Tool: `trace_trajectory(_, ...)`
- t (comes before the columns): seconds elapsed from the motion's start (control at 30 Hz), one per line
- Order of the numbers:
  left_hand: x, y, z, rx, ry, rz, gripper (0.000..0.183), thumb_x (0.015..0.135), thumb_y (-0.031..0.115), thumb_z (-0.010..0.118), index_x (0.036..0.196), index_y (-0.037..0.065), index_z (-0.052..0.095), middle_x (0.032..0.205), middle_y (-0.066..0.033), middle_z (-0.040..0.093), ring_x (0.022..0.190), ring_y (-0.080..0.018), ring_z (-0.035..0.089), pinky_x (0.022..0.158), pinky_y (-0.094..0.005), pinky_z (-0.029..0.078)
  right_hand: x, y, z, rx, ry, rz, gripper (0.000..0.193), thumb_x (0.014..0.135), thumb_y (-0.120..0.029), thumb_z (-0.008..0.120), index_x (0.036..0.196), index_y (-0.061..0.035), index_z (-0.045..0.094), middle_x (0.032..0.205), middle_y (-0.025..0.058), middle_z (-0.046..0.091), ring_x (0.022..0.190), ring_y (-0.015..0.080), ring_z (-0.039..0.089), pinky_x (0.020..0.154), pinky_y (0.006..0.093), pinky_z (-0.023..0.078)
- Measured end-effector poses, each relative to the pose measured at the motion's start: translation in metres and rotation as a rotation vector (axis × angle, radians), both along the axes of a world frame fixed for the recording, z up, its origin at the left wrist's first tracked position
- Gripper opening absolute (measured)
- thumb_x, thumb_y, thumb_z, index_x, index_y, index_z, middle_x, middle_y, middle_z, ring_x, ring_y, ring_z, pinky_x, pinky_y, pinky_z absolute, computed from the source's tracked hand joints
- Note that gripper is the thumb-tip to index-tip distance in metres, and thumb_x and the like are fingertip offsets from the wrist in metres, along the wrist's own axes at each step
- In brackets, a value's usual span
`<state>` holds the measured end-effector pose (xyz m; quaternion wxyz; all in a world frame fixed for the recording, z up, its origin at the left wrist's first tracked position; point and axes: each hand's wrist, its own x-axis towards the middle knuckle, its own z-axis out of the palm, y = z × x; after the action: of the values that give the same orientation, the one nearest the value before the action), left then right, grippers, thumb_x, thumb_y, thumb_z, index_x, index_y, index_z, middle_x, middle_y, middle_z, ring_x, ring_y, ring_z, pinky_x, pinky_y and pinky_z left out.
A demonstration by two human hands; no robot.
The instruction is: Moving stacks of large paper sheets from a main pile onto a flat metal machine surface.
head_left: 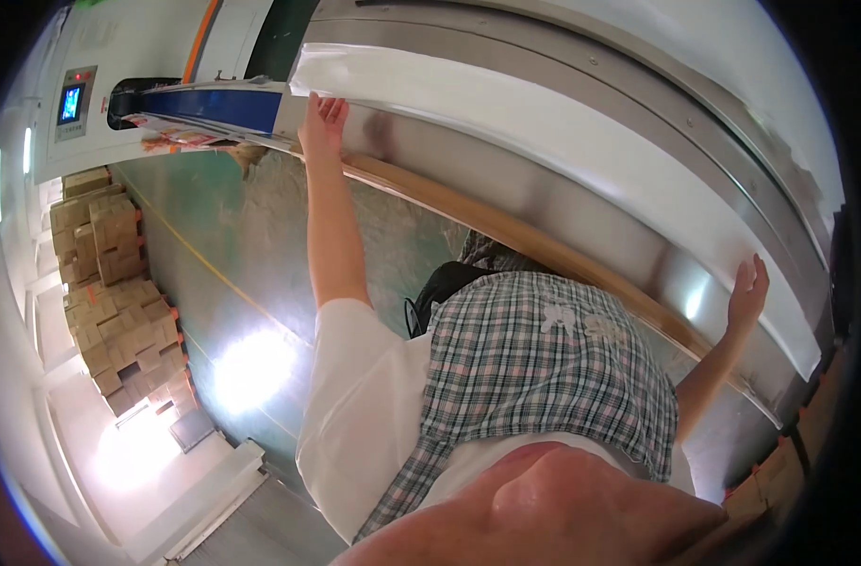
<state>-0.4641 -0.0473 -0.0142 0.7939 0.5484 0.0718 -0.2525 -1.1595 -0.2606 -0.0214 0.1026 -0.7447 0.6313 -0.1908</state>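
At 11 o'clock, the left hand (325,123) is set at the near edge of the white cloth strip (544,127), fingers loosely bent; whether cloth is pinched there cannot be told; that end should be kept square, with no corner turned under.

From 11 round to between 3 and 4 o'clock, the strip is laid along the metal surface (581,203), beyond the wooden rail (544,250); its middle is left unsupported by either hand, so any slack is best drawn out evenly toward both ends.

At 3 o'clock, the right hand (749,291) is held at the strip with fingers extended, nothing visibly gripped; light, level pressure is advised; a harder pull from one side could skew the folded edge.
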Motion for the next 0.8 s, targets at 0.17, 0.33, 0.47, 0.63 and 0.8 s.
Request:
trace_trajectory(0.17, 0.026, -0.022, 0.009, 0.053, -0.319, -0.088, 0.020, 0.076, 0.004, 0.061, 0.090, 0.000, 0.047, 0.068, -0.0041, 0.051, 0.053, -0.0121, 0.049, 0.046, -0.0228, 0.042, -0.008, -0.010, -0.015, 0.069, 0.133, -0.049, 0.046, 0.083, -0.031, 0.053, 0.117, 0.0001, 0.048, 0.118, 0.0196, 0.049, 0.112, 0.0323, 0.044, 0.094, 0.0373, 0.034)
trace_trajectory(0.33, 0.019, -0.026, 0.006, 0.448, -0.612, -0.221, 0.037, 0.067, 0.006, 0.067, 0.098, 0.001, 0.046, 0.066, -0.0025, 0.051, 0.051, -0.0104, 0.048, 0.043, -0.0227, 0.038, -0.031, -0.017, -0.020, 0.048, 0.145, -0.043, 0.053, 0.083, -0.037, 0.052, 0.121, -0.0021, 0.044, 0.120, 0.0206, 0.047, 0.114, 0.0342, 0.042, 0.095, 0.0399, 0.033)
trace_trajectory(0.47, -0.001, -0.033, 0.023, 0.951, -1.113, -0.220, 0.050, 0.064, 0.016, 0.070, 0.105, 0.001, 0.047, 0.089, -0.0096, 0.054, 0.081, -0.0202, 0.053, 0.070, -0.0325, 0.044, -0.046, -0.024, -0.023, 0.082, 0.238, -0.067, 0.061, 0.082, -0.047, 0.049, 0.127, -0.0063, 0.038, 0.124, 0.0228, 0.043, 0.114, 0.0387, 0.040, 0.096, 0.0433, 0.031)
trace_trajectory(0.63, -0.064, -0.085, 0.025, 1.247, -2.042, -0.362, 0.051, 0.078, 0.047, 0.055, 0.114, 0.013, 0.050, 0.109, -0.0097, 0.052, 0.101, -0.0355, 0.048, 0.087, -0.0538, 0.035, -0.060, -0.039, -0.029, 0.181, 0.492, -0.138, 0.066, 0.081, -0.052, 0.047, 0.128, -0.0064, 0.037, 0.126, 0.0238, 0.040, 0.112, 0.0447, 0.039, 0.094, 0.0460, 0.033)
trace_trajectory(0.8, -0.042, -0.097, -0.002, 1.417, -1.877, -1.003, 0.038, 0.089, 0.040, 0.036, 0.104, 0.012, 0.057, 0.111, -0.0172, 0.051, 0.106, -0.0382, 0.043, 0.086, -0.0582, 0.030, -0.025, -0.053, -0.038, -0.200, 0.629, 0.215, 0.054, 0.085, -0.042, 0.047, 0.116, 0.0027, 0.046, 0.095, 0.0218, 0.056, 0.087, 0.0364, 0.053, 0.077, 0.0444, 0.042)
